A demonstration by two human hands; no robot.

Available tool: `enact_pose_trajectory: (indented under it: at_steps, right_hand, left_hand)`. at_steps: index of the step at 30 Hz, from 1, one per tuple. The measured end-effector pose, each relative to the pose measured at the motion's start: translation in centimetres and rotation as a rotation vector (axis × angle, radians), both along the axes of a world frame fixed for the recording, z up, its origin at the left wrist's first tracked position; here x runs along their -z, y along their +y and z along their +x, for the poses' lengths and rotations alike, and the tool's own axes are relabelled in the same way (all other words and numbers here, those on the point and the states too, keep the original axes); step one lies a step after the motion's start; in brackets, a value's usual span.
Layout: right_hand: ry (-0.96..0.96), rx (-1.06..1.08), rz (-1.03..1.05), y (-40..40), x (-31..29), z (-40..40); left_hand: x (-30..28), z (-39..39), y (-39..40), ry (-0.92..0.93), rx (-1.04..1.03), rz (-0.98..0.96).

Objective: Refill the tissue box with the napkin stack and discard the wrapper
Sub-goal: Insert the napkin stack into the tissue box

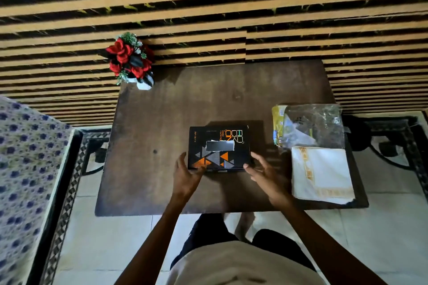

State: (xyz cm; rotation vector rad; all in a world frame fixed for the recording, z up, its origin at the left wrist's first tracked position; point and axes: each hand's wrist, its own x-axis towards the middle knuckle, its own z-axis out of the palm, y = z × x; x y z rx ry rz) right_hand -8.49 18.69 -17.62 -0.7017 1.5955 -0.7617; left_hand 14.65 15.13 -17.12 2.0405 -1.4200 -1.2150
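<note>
The tissue box (219, 147) lies flat in the middle of the table (162, 122), right in front of the two hands. Its long side runs left to right. The left hand (186, 174) is at the near left corner and the right hand (264, 172) at the near right corner, fingers spread and loose, just touching the near edge, not gripping. The napkin stack (322, 174) lies to the right, nearest the right hand. The wrapper (310, 125) sits just behind it.

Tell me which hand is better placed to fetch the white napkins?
The right hand: the white folded napkin stack lies just beside it, while the left hand sits across the black cardboard tissue box.
</note>
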Motion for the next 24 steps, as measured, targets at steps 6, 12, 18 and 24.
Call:
enact_pose_trajectory:
  at_steps: [6,12,18,24]
  right_hand:
    - [0.084,0.086,0.051,-2.7,-0.2,-0.7]
    - [0.159,0.022,0.135,-5.2,1.5,-1.7]
    - [0.130,0.007,0.135,-5.7,2.2,-1.5]
    - [0.379,-0.021,0.076,-6.2,3.7,-1.1]
  left_hand:
    - [-0.3,-2.2,-4.2,-0.471,0.705,-0.314]
    - [0.4,-4.5,-7.9,-0.605,1.024,-0.218]
    - [-0.1,-3.2,-8.0,-0.622,1.072,-0.185]
    - [-0.2,-2.5,-7.7,-0.615,1.054,-0.165]
